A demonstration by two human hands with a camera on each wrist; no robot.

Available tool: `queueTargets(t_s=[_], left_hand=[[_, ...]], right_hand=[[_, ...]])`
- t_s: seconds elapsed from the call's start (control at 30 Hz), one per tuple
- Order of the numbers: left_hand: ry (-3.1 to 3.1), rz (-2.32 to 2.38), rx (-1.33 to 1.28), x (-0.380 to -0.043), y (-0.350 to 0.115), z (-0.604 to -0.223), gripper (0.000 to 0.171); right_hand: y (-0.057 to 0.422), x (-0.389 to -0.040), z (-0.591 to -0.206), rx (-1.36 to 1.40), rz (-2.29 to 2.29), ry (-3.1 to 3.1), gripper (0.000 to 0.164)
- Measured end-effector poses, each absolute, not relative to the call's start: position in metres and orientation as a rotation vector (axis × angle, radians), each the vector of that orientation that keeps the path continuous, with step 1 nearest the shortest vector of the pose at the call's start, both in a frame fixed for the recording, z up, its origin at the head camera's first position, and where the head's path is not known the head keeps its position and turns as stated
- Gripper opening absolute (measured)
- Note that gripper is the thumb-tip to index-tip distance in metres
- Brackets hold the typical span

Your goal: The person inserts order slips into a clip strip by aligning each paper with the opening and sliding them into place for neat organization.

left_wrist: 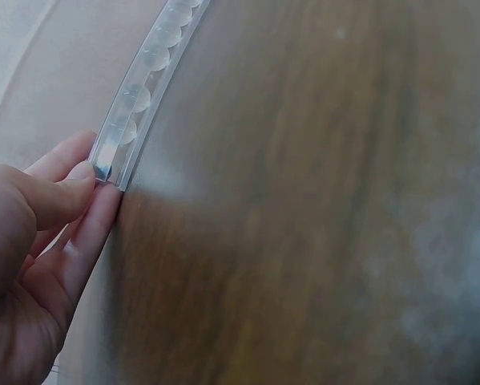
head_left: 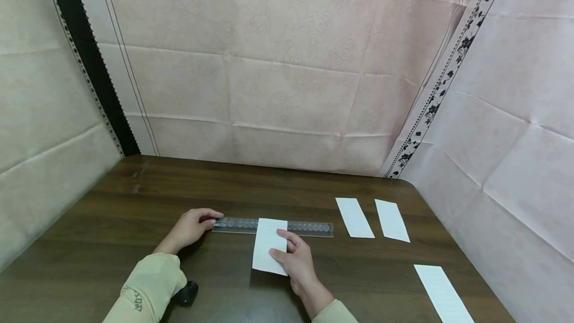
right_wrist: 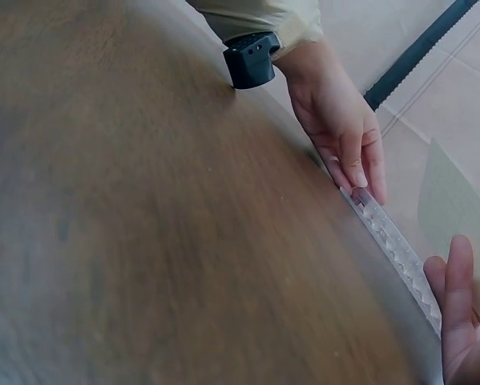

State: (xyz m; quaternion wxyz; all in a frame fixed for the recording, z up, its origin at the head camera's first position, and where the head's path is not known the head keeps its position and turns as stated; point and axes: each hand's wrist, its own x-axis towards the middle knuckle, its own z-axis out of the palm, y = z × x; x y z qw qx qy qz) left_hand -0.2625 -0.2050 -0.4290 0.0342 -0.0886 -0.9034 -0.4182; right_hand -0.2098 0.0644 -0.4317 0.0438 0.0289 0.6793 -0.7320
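A clear plastic ruler with round cut-outs lies crosswise in the middle of the head view. My left hand pinches its left end between thumb and fingers; the left wrist view shows the thumb over the corner of the ruler. A white rectangle of paper is in my right hand, gripped at its right edge by thumb and fingers. The paper is raised and hides the middle of the ruler. In the right wrist view, the paper stands beside the right hand, which is partly cut off.
Two white paper pieces lie on the right of the brown wooden table. A third, longer piece lies nearer, at the lower right. Pale cloth walls close in the back and both sides.
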Motion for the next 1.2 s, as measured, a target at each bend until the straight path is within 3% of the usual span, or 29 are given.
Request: queueTargets(t_s=[1.2], left_hand=[[-2.792,-1.304,-0.24,-0.2629,-0.2039,-0.428,0.022]], right_hand=[[0.0553,-0.21,-0.4345,0.068,-2.231,2.05,0.048]])
